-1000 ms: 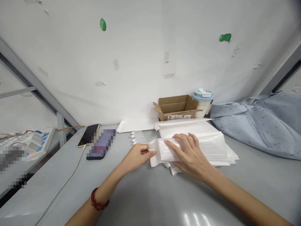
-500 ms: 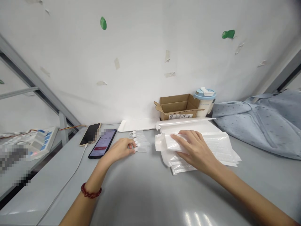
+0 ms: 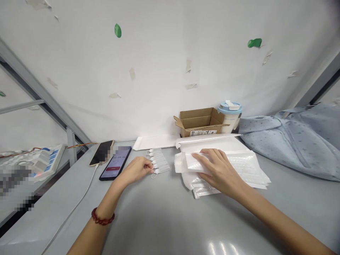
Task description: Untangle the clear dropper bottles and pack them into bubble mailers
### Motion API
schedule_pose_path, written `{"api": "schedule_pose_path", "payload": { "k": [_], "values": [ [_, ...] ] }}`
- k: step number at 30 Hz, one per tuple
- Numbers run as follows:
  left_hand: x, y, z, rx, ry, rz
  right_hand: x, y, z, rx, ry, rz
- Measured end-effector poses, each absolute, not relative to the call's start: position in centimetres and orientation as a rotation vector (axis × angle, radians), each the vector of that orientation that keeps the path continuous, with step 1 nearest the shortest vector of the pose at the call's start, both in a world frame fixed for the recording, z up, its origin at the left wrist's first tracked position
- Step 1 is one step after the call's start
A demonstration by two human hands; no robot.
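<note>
My left hand point(image 3: 136, 169) is curled, its fingertips pinching the end of a small white item at the near end of a row of such white items point(image 3: 158, 159) lying on the grey table point(image 3: 164, 219). My right hand point(image 3: 217, 170) lies with fingers pressed flat on a clear plastic pouch point(image 3: 196, 161) atop a stack of white pouches point(image 3: 239, 170). A red bead bracelet point(image 3: 102, 216) is on my left wrist.
Two phones point(image 3: 115, 162) lie left of the row, one on a white cable point(image 3: 79, 198). Behind the stack are a flat white carton point(image 3: 156, 141), an open cardboard box point(image 3: 199, 121), a lidded cup point(image 3: 230, 115) and blue cloth point(image 3: 297, 138). A power strip point(image 3: 42, 159) sits far left.
My left hand left the pouch's edge and went left to the row of small white items, closing on the nearest one. My right hand stayed on the pouch.
</note>
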State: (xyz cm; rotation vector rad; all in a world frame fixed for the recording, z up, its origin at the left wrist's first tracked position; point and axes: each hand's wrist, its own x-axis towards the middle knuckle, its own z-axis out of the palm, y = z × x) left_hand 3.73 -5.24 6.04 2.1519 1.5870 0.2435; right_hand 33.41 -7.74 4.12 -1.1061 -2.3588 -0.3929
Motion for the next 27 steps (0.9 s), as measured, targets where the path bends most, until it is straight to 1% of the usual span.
{"api": "schedule_pose_path", "payload": {
  "k": [7,11,15,18,21,24,27],
  "values": [
    [4.2,-6.2,8.5,1.918,1.497,0.655,33.4,-7.7,4.1,-1.138,-2.369,-0.392],
    [4.7,-7.0,9.6,1.818,1.420,0.804,33.3,-7.8,4.1,-1.160,-2.391,-0.383],
    [5.3,-7.4,9.4,1.819,1.338,0.799,33.3,-7.9,4.2,-1.157,-2.394,-0.388],
    [6.6,-7.7,8.3,1.816,1.282,0.793,33.1,-8.0,4.1,-1.143,-2.395,-0.386],
    [8.6,-8.2,7.1,1.866,1.173,0.861,32.9,-8.2,4.0,-1.112,-2.401,-0.373],
    [9.8,-8.6,6.7,1.882,1.031,0.870,32.7,-8.4,4.0,-1.081,-2.408,-0.356],
    [9.0,-8.5,7.3,1.881,1.137,0.832,32.8,-8.4,4.2,-1.089,-2.389,-0.344]
  ]
}}
